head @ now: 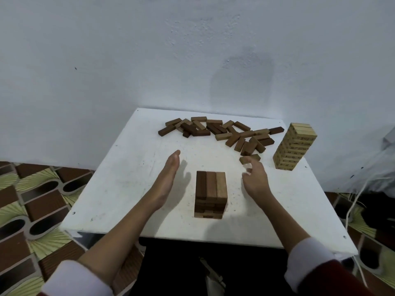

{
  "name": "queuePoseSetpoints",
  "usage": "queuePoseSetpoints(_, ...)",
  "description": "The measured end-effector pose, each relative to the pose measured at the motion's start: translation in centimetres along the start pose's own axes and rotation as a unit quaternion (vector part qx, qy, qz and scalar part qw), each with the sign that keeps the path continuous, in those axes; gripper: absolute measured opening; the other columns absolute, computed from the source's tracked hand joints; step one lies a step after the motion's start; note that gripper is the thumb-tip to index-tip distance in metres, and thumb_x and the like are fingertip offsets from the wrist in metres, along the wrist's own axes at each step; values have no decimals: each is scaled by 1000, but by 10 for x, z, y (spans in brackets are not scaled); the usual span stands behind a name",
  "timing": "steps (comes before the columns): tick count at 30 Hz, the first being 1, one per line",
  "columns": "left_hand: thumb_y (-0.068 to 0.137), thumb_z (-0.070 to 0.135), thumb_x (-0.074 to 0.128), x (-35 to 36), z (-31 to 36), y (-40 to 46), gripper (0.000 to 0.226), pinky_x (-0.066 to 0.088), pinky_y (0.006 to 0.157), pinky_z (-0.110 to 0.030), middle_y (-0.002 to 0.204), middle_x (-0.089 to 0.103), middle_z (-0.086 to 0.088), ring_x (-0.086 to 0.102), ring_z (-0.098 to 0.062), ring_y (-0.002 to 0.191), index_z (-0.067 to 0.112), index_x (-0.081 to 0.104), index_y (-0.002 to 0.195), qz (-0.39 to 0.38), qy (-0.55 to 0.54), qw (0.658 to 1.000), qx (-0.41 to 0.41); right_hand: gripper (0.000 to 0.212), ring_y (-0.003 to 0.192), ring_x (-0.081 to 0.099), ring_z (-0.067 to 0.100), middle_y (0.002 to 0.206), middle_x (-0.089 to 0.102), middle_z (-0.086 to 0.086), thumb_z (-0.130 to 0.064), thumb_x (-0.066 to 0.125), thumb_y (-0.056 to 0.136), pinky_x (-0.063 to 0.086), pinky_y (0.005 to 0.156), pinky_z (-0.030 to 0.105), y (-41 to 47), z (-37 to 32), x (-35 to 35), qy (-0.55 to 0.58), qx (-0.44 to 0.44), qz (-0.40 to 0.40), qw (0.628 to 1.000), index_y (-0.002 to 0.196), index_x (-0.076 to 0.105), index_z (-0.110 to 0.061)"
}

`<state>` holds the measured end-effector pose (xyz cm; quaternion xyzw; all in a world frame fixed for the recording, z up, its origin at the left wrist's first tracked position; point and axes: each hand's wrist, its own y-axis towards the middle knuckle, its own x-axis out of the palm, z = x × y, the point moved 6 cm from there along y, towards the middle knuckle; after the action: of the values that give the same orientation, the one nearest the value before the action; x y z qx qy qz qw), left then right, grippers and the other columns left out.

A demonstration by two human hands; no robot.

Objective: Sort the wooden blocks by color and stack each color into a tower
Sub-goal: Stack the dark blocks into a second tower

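Brown tower (211, 194) mid-table (119, 189), between both hands. Left hand (167, 178) flat, empty; right hand (254, 178) loosely curled, holding nothing. Loose blocks (224, 132) scattered behind (pale tower (294, 146) far right).

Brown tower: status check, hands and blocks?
Left hand open, flat beside brown tower. Right hand open, empty, near loose blocks. Light tower stands at right. Nothing in the way.

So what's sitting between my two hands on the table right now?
In the head view, the short brown tower stands between the left hand and the right hand, touching neither.
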<state>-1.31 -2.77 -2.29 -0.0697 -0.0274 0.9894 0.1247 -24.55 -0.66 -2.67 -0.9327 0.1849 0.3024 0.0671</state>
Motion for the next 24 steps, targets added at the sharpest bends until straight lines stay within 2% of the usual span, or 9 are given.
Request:
queuePoseSetpoints(1, 91, 67, 23, -4, 1, 8, 68, 12, 119, -41, 156, 19, 10, 17, -9, 143, 30, 24, 148, 1, 16, 1000, -3, 58, 128, 38, 28, 145, 35, 10, 15, 43, 85, 34, 104, 31, 15, 0, -4, -44, -6, 6, 999, 137, 40, -10)
queuePoseSetpoints(3, 98, 54, 28, -9, 5, 23, 58, 16, 114, -30, 154, 22, 10, 21, -9, 141, 27, 25, 148, 12, 46, 999, -3, 64, 130, 30, 35, 150, 25, 12, 16, 42, 80, 27, 106, 35, 42, 1, -11, -124, -12, 9, 992, 139, 37, -10)
queuePoseSetpoints(5, 99, 42, 33, -12, 11, 40, 51, 22, 103, -23, 152, 26, 9, 26, -10, 139, 25, 28, 147, 11, 68, 998, 11, 65, 133, 22, 40, 154, 13, 14, 11, 44, 82, 21, 108, 40, 65, 3, -12, -181, -13, 3, 983, 142, 32, -12)
queuePoseSetpoints(7, 99, 38, 40, -14, 14, 58, 49, 25, 100, -24, 151, 29, 8, 28, -10, 138, 25, 31, 145, 8, 69, 997, 15, 65, 134, 16, 43, 155, 5, 15, 1, 46, 86, 18, 110, 44, 84, 7, -5, -197, 4, -31, 980, 145, 24, -16)
queuePoseSetpoints(10, 98, 34, 45, -12, 14, 79, 48, 24, 102, -23, 150, 31, 9, 27, -8, 138, 25, 33, 143, 3, 92, 995, 26, 62, 136, 16, 38, 149, 17, 19, -3, 45, 88, 11, 113, 40, 96, 6, 16, -230, -3, -77, 970, 144, 22, -15)
queuePoseSetpoints(16, 97, 28, 49, 9, 9, 112, 48, 23, 104, -21, 151, 30, 6, 26, -11, 139, 24, 33, 142, -33, 176, 982, 61, 57, 130, 27, 29, 143, 29, 13, -1, 50, 89, 23, 110, 32, 84, -23, 63, -184, -140, -130, 964, 141, 37, -20)
queuePoseSetpoints(20, 95, 25, 53, 27, 11, 132, 52, 20, 103, -19, 149, 31, 4, 24, -11, 138, 21, 33, 143, -56, 256, 959, 108, 54, 125, 33, 23, 132, 37, 9, 7, 50, 83, 34, 103, 28, 108, -36, 43, -118, -173, -12, 978, 131, 51, -19)
queuePoseSetpoints(22, 94, 27, 55, 35, 13, 143, 54, 18, 104, -19, 149, 32, 3, 23, -11, 138, 18, 34, 143, -65, 296, 943, 138, 49, 124, 37, 27, 130, 38, 13, 9, 50, 81, 37, 102, 30, 135, -32, 22, -79, -137, 81, 984, 126, 55, -10)
queuePoseSetpoints(24, 92, 34, 57, 46, 13, 154, 59, 17, 107, -21, 150, 30, 1, 21, -12, 138, 16, 35, 143, -78, 345, 920, 167, 42, 127, 35, 33, 137, 35, 17, 2, 52, 84, 38, 102, 40, 164, -22, 3, -120, -77, 169, 975, 125, 55, -5)
